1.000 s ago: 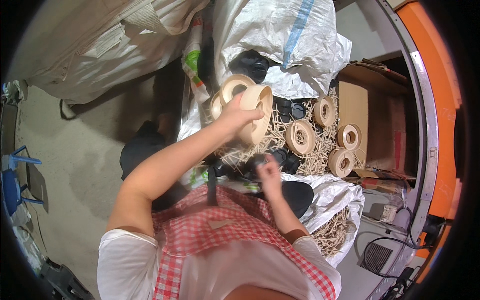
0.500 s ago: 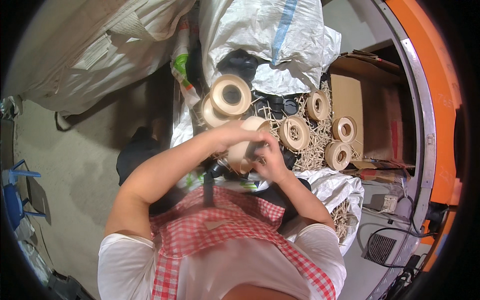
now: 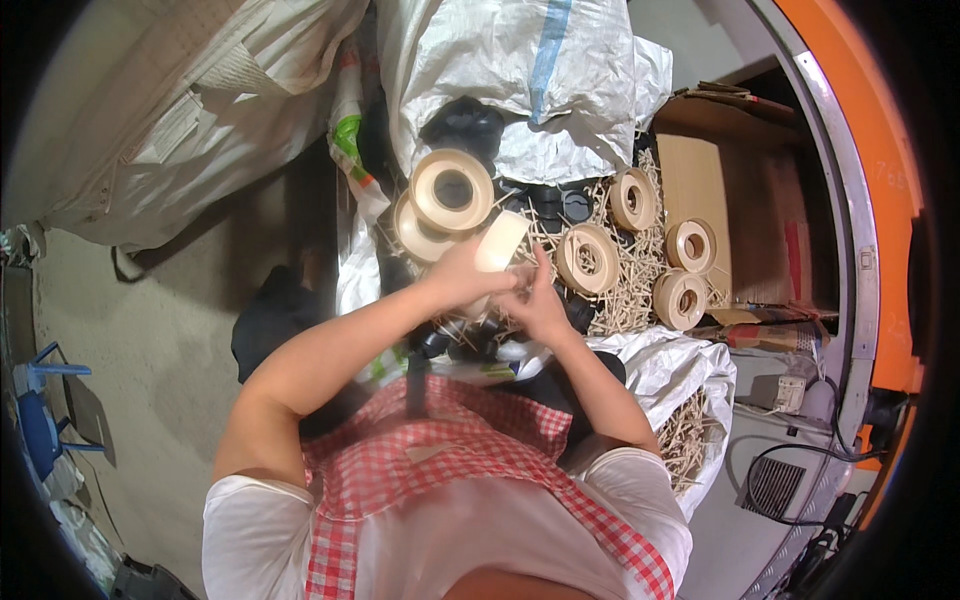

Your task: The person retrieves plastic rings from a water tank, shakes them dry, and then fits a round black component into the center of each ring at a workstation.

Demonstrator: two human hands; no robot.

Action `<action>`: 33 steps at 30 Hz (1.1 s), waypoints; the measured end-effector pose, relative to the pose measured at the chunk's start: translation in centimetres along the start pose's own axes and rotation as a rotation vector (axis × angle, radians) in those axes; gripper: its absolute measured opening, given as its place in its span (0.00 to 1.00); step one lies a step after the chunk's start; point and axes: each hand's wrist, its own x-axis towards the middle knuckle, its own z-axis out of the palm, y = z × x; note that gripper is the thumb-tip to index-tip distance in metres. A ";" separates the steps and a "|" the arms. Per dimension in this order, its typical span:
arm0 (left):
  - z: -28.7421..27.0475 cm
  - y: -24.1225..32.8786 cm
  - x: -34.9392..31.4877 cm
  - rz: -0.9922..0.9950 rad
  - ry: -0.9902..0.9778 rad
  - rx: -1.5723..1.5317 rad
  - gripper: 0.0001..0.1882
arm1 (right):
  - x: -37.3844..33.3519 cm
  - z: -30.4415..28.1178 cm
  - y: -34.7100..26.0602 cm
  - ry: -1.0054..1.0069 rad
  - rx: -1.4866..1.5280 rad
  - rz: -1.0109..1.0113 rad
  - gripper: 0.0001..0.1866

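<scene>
My left hand (image 3: 456, 277) is closed around a cream plastic ring (image 3: 503, 241), tilted so that its smooth side wall shows. Close against it on the right is my right hand (image 3: 540, 308), its index finger stretched upward and apart from the thumb. The right thumb side meets the left fingertips, and I see nothing gripped in that hand. Just beyond my hands, one flanged cream ring (image 3: 451, 191) rests partly over another ring (image 3: 417, 232). To the right lies a further ring (image 3: 571, 258) on a heap of thin beige plastic sticks (image 3: 628, 285).
Black plastic parts (image 3: 545, 202) lie among the sticks. More cream rings (image 3: 632, 200) sit to the right, near an open cardboard box (image 3: 690, 165). A white woven sack (image 3: 470, 60) stands beyond, and a white bag of sticks (image 3: 650, 365) lies nearer. A blue stool (image 3: 40, 425) is far left.
The cream ring in my left hand has turned from showing its opening to showing its side wall. My right fingers have come away from its opening, with the index finger now raised.
</scene>
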 end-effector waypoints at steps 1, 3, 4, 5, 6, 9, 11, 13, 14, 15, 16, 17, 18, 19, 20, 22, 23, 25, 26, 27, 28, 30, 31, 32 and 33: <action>0.1 0.0 0.1 -0.063 -0.052 -0.047 0.32 | -0.1 1.1 0.1 0.038 0.092 0.023 0.30; 0.4 -0.3 0.1 0.029 -0.006 -0.002 0.33 | -0.7 3.4 -0.3 0.110 0.282 0.067 0.25; 0.5 -0.4 0.1 0.076 0.018 0.021 0.34 | -0.4 2.7 -0.1 -0.086 0.294 0.270 0.23; 0.3 -0.4 0.2 0.048 0.067 -0.059 0.34 | 0.0 1.8 0.1 -0.284 0.305 0.471 0.21; -0.2 0.0 0.6 0.028 0.125 -0.140 0.34 | 0.4 1.0 1.1 -0.282 0.167 0.457 0.21; -1.0 0.5 2.5 0.154 0.314 -0.621 0.39 | -0.4 -0.4 8.6 0.142 -0.513 0.027 0.22; -2.9 -1.7 4.2 -0.012 0.591 -0.440 0.36 | -0.3 -1.7 13.3 0.286 -0.573 0.055 0.25; -5.1 -5.2 5.4 -0.112 0.780 -0.186 0.35 | -0.9 -2.7 17.0 -0.027 -0.702 0.483 0.30; -6.0 -6.4 5.5 -0.131 0.707 -0.186 0.36 | -1.9 -2.8 18.6 0.076 -0.798 0.302 0.30; -7.2 -7.2 5.8 -0.152 0.675 -0.153 0.36 | -1.1 -2.7 18.0 0.191 -0.548 0.344 0.30; -7.8 -7.6 5.7 -0.188 0.639 -0.124 0.36 | -0.8 -3.0 16.5 0.289 -0.297 0.395 0.30; -7.5 -8.0 5.7 -0.239 0.772 0.117 0.34 | -0.4 -3.1 15.4 0.382 -0.044 0.444 0.30; -6.4 -7.6 5.9 -0.317 0.881 0.347 0.32 | -0.5 -3.6 15.3 0.657 -0.017 0.499 0.29; -4.8 -5.9 5.6 -0.137 0.926 0.550 0.31 | -0.4 -4.8 13.0 0.842 0.315 0.650 0.24; -3.3 -3.8 5.1 0.062 0.955 0.746 0.31 | -1.0 -6.8 12.6 0.884 0.664 0.604 0.22; -2.1 -2.6 4.0 0.258 0.627 0.652 0.33 | -0.6 -8.0 9.9 0.846 1.153 0.546 0.20; -1.7 -2.3 3.7 0.256 0.262 0.354 0.36 | -0.5 -7.7 7.1 0.808 1.285 0.553 0.20; 0.8 -0.2 1.5 0.445 -0.060 0.436 0.38 | -0.7 -6.1 3.6 0.716 1.399 0.616 0.22; 1.9 -0.4 0.9 0.574 -0.028 0.575 0.38 | -0.8 -5.0 1.9 0.670 1.493 0.621 0.22; 2.6 -0.7 0.5 0.701 -0.001 0.712 0.37 | -1.0 -3.8 0.5 0.627 1.586 0.629 0.22; 2.8 -0.4 0.2 0.458 -0.071 0.531 0.34 | -1.3 -2.8 0.2 0.621 1.606 0.621 0.23; 1.2 0.7 0.7 0.341 -0.068 0.481 0.31 | -1.2 -0.8 -1.1 0.649 1.631 0.583 0.26; 0.6 1.7 0.8 0.292 -0.073 0.454 0.29 | -2.1 0.3 1.5 0.588 1.644 0.567 0.24; 0.3 2.9 0.5 0.199 0.001 0.215 0.26 | -3.3 2.3 4.3 0.576 1.635 0.625 0.24; -0.6 2.2 0.8 0.250 0.025 0.205 0.25 | -4.4 4.3 6.6 0.548 1.627 0.677 0.24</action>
